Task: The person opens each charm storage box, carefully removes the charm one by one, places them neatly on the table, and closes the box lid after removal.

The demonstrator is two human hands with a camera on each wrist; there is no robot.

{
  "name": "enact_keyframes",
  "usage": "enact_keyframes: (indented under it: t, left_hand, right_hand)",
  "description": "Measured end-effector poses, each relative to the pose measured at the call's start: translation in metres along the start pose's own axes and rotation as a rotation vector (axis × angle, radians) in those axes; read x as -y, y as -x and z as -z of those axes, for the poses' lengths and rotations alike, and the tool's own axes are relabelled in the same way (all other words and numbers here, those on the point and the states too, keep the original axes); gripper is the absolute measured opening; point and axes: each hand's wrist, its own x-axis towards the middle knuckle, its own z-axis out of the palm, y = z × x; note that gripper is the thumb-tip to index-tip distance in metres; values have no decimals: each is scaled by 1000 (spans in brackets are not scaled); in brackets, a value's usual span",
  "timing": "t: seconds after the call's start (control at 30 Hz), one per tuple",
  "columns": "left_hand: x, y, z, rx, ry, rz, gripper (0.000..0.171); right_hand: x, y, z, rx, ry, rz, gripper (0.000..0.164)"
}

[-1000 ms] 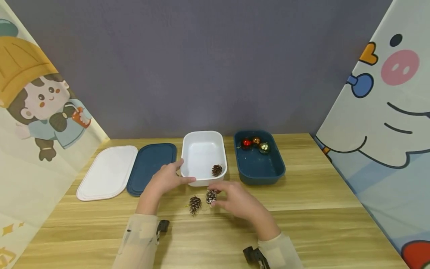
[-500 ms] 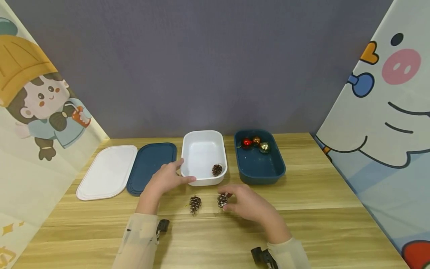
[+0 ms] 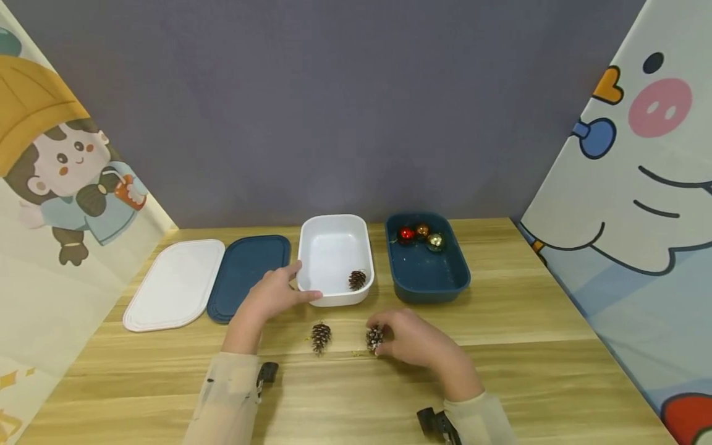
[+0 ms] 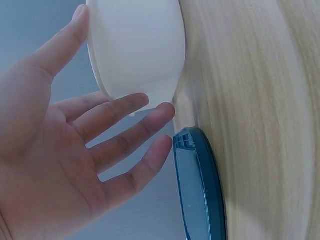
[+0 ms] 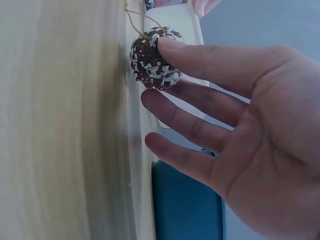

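My left hand [image 3: 274, 293] spreads its thumb and fingers at the near left corner of the white box [image 3: 332, 256], touching its rim. In the left wrist view the fingers [image 4: 120, 119] are nearly straight and apart. My right hand [image 3: 413, 338] pinches a white-tipped pine cone [image 3: 374, 337] between thumb and fingers, close over the table in front of the boxes. A gold string loop [image 5: 131, 19] trails from this cone in the right wrist view. Another pine cone [image 3: 321, 338] lies on the table to its left. A brown pine cone [image 3: 357, 280] sits inside the white box.
Right of the white box stands a dark blue box [image 3: 428, 272]. It holds a red bauble [image 3: 406, 235], a copper bauble [image 3: 422, 231] and a gold bauble [image 3: 436, 241]. A dark blue lid [image 3: 250, 275] and a white lid [image 3: 175, 284] lie at left. A grey wall [image 3: 345, 111] rises behind.
My right hand has moved to the right with the white-tipped pine cone, away from the other cone on the table. The left hand stays at the white box.
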Motion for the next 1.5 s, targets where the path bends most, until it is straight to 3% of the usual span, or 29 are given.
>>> enact_keyframes:
  t: [0.5, 0.73, 0.9, 1.1, 1.2, 1.3, 1.5]
  left_hand:
    - [3, -2, -1, 2, 5, -6, 111]
    - [3, -3, -1, 4, 4, -7, 110]
    - [3, -3, -1, 6, -1, -8, 111]
    - [6, -1, 1, -3, 12, 2, 110]
    - [7, 1, 2, -10, 23, 6, 109]
    - [8, 1, 2, -13, 27, 1, 108]
    - [2, -2, 0, -11, 8, -14, 107]
  right_hand:
    - [-1, -2, -7, -16, 20, 53, 43]
    - [-3, -2, -8, -59, 27, -36, 44]
    - [-1, 0, -5, -29, 21, -110, 40]
    - [3, -2, -2, 5, 52, -78, 60]
    - [5, -4, -3, 16, 85, -60, 57]
    - [7, -6, -4, 0, 121, -81, 56]
    - [10, -4, -5, -6, 113, -140, 82]
